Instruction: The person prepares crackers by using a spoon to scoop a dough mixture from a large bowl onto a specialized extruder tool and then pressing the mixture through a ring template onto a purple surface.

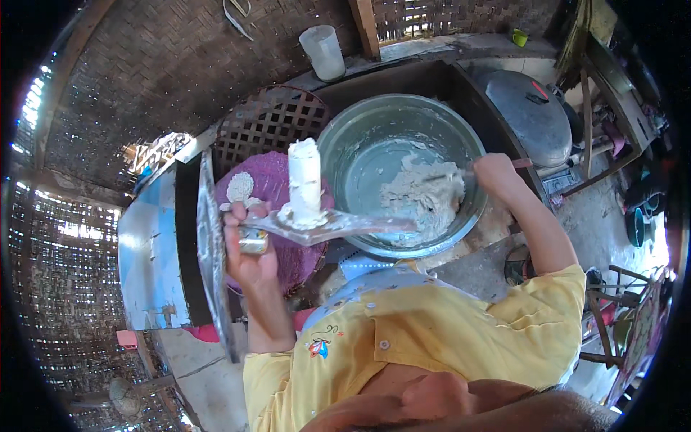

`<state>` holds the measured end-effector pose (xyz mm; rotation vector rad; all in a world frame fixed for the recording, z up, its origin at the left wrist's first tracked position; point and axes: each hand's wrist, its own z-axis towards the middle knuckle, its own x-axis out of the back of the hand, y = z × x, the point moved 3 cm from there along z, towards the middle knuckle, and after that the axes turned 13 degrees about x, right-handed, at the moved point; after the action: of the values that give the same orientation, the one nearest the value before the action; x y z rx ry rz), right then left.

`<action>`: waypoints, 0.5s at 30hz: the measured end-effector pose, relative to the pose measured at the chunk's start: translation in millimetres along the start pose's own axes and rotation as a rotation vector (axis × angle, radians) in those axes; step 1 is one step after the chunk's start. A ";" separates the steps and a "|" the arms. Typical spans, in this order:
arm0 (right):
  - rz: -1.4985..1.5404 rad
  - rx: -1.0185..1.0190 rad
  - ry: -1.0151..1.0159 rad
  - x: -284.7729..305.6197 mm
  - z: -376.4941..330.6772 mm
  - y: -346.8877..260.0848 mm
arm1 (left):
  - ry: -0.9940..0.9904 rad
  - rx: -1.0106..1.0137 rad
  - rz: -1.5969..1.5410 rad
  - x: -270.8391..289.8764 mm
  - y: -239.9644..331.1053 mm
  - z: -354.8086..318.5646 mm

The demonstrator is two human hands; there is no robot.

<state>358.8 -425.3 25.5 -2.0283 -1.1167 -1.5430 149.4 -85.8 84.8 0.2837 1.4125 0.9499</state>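
Dough [425,193] fills the metal basin [360,129]; right hand [495,171] grips a utensil, left hand [248,248] grasps a ladle handle.

Bright daylight fills the scene and pierces the woven wall [86,237] left of the metal basin [399,173] as blown-out specks. The basin's rim shows soft glare. Fisheye bending curves edges outward, the corners are black, and detail near the rim is blurred.

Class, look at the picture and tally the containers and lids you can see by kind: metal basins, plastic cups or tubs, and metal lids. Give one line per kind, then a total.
Large metal basin holding pale dough: 1
White plastic tub: 1
Small green cup: 1
Domed metal lid: 1
Total: 4
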 end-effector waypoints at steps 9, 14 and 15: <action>-0.052 -0.074 0.106 -76.9 43.0 -18.7 | -0.061 -0.063 0.258 3.2 26.6 -33.8; 0.150 -0.053 0.031 -82.0 44.5 -34.9 | 0.042 -0.087 0.345 15.1 32.5 -47.8; 0.184 -0.041 0.034 -82.1 45.9 -36.9 | 0.048 -0.091 0.341 15.7 32.8 -48.5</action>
<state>352.5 -401.2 -72.5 -2.0592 -0.8664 -1.5127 90.5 -71.8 86.6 0.4457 1.3843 1.3035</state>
